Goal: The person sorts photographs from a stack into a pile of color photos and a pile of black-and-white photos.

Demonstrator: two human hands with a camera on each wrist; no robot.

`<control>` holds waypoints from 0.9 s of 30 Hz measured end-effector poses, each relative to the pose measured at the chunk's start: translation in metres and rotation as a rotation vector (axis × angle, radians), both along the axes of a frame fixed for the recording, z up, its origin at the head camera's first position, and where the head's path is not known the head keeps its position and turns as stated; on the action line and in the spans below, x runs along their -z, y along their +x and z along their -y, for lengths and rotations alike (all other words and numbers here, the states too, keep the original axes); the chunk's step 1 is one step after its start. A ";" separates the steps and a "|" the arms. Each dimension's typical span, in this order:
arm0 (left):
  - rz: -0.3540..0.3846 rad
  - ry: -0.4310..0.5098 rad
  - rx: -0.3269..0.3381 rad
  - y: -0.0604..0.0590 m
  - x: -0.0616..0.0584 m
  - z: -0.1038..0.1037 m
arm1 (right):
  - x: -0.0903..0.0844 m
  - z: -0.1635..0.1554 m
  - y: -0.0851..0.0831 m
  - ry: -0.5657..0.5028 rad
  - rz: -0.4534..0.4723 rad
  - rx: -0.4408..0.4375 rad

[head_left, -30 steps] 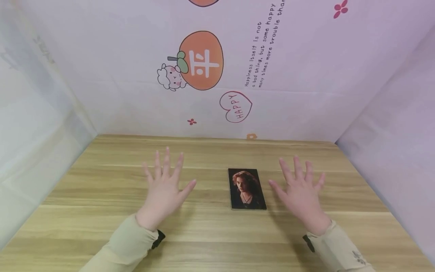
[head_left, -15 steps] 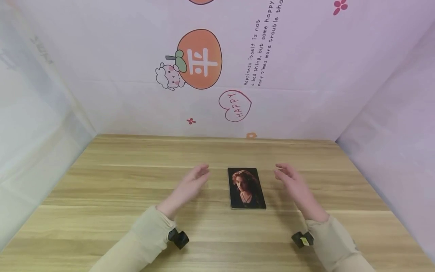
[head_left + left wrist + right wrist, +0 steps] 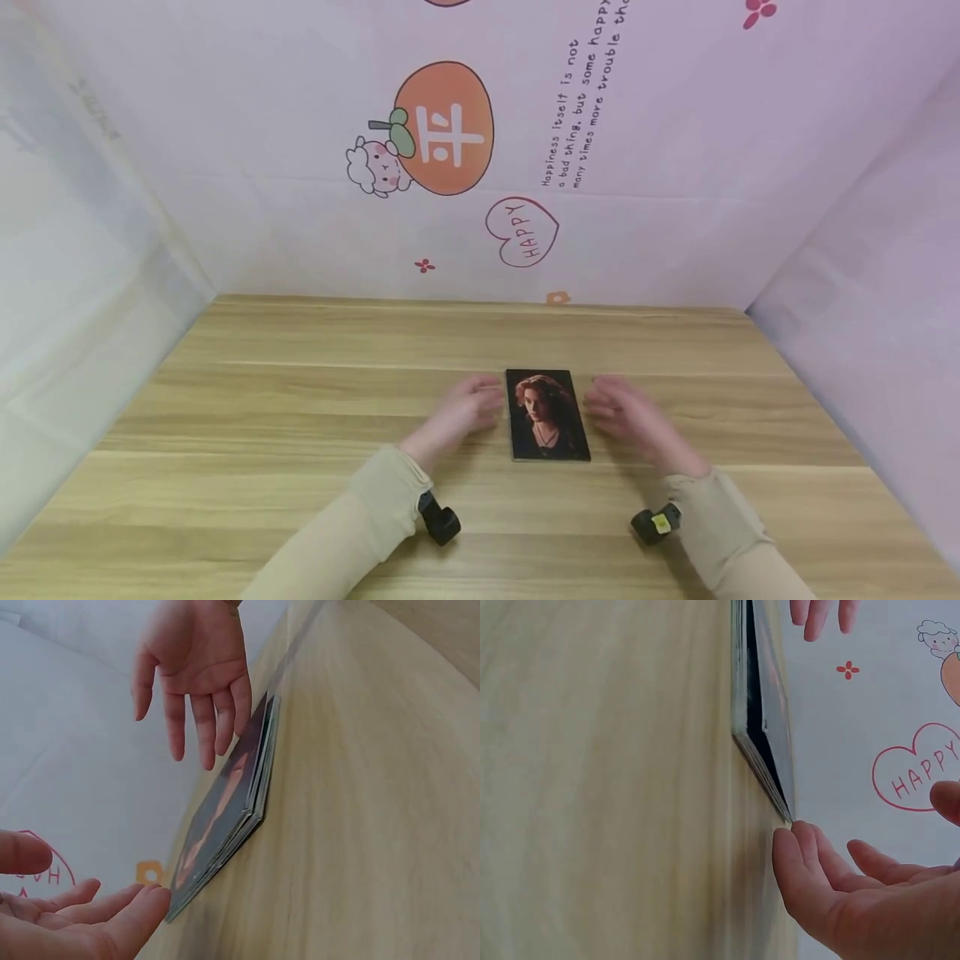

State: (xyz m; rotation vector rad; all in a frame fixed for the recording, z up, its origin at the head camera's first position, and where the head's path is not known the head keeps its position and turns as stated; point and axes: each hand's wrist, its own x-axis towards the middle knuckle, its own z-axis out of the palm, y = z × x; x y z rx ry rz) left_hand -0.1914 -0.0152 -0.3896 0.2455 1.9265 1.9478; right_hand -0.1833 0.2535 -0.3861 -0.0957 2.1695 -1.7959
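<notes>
A thin stack of cards (image 3: 548, 417), the top one printed with a dark portrait photo, lies flat on the wooden table. Its layered edges show in the left wrist view, with a slight gap under the top card (image 3: 778, 697) in the right wrist view. My left hand (image 3: 459, 414) is just left of the stack, fingers loosely bent towards it. From the other side, my right hand (image 3: 637, 423) faces it in the same way, palm inward. Fingertips (image 3: 784, 844) of the right hand are very close to a corner; whether they touch it I cannot tell. Neither hand holds anything.
The wood-grain table (image 3: 300, 500) is bordered by a white printed cloth (image 3: 300, 225) at the back and by plain white cloth (image 3: 885, 333) at the sides. Black wrist cameras (image 3: 439, 521) hang below both sleeves near the tabletop.
Both hands, spread wide apart a second ago, have turned palms inward and moved in towards the stack of cards from either side. The stack has stayed in place.
</notes>
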 end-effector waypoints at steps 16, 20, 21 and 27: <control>0.065 0.026 -0.039 -0.002 0.016 -0.015 | 0.002 0.016 0.002 0.027 0.048 0.009; 0.064 0.025 -0.052 -0.002 0.015 -0.015 | 0.002 0.018 0.001 0.015 0.050 0.005; 0.062 0.024 -0.054 -0.002 0.015 -0.015 | 0.002 0.018 0.001 0.015 0.049 0.002; 0.059 0.020 -0.070 -0.002 0.015 -0.016 | 0.000 0.020 0.001 0.015 0.055 -0.006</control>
